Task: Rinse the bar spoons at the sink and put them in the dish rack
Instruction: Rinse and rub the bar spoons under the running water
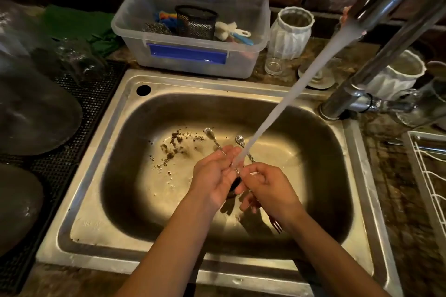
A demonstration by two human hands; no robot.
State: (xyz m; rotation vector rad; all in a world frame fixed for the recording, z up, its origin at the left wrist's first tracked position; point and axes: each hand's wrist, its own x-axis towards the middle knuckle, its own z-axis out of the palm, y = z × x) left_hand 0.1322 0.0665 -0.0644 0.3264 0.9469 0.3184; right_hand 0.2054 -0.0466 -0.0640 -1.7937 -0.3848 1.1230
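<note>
Two thin metal bar spoons with twisted stems are held over the steel sink point(135, 108). My left hand point(213, 176) grips one bar spoon point(210, 135), its bowl pointing away to the upper left. My right hand point(268, 188) holds the other bar spoon point(240, 141); a forked end point(276, 224) sticks out below that wrist. Water point(289, 99) runs from the chrome tap point(391, 2) and lands where both hands meet. The white wire dish rack point(424, 176) sits at the right edge, partly cut off.
Dark crumbs lie on the sink floor left of the hands. Behind the sink stands a clear plastic tub point(193, 60) with sponges and a mesh cup. White ribbed jars point(290, 34) and glasses stand at the back right. Dark round lids rest on a black mat point(79, 108) at left.
</note>
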